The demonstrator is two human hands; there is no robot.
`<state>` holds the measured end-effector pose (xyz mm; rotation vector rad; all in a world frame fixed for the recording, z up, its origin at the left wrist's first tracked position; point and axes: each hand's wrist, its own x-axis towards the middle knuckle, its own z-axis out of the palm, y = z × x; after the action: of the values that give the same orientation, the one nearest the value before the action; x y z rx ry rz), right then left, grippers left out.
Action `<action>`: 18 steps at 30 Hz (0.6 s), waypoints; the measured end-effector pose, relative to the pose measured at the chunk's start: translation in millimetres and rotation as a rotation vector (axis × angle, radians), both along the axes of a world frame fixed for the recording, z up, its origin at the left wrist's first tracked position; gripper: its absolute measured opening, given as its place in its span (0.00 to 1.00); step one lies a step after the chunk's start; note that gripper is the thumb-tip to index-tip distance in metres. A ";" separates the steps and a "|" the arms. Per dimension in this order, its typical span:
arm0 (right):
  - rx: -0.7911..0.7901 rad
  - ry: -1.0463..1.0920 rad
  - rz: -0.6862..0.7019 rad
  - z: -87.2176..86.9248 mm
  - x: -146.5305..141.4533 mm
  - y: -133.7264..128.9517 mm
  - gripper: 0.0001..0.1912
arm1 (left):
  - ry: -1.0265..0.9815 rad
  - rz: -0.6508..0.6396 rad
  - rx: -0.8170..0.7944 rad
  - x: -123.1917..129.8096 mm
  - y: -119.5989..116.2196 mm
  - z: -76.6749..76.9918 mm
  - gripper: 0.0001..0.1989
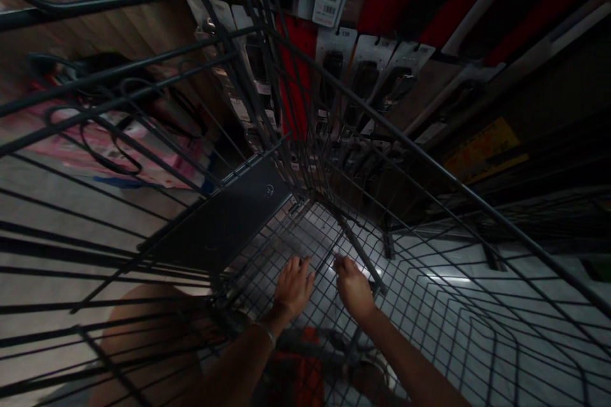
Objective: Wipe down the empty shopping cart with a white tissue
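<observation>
Both my hands are inside a dark wire shopping cart (358, 245), low over its grid floor. My left hand (293, 287) is palm down with its fingers apart, the tips near the wires; a thin bracelet (265, 332) circles that wrist. A short way to the right, my right hand (354, 289) has its fingers curled together, the tips close to a dark bar of the cart. Whatever those fingers hold, if anything, is too small and dim to make out. A dark flat panel (224, 216) slants along the cart's left side.
Packaged goods on cards (365, 70) hang on a rack beyond the cart. Outside its left side is a pink-and-white bag (138, 140) with dark handles. A yellow sign (482, 149) is at the right. Below the wires show a knee (147, 337) and the pale floor.
</observation>
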<state>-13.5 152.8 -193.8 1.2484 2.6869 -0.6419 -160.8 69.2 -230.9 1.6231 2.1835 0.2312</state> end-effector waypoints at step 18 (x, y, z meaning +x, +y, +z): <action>-0.304 0.102 0.113 18.6 -16.8 -10.3 0.21 | 0.004 -0.408 -0.276 -47.9 28.4 91.3 0.27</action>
<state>-30.3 142.5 -175.2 1.0040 2.5854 -1.0750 -208.8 97.6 -139.6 1.8511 1.7412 -0.1834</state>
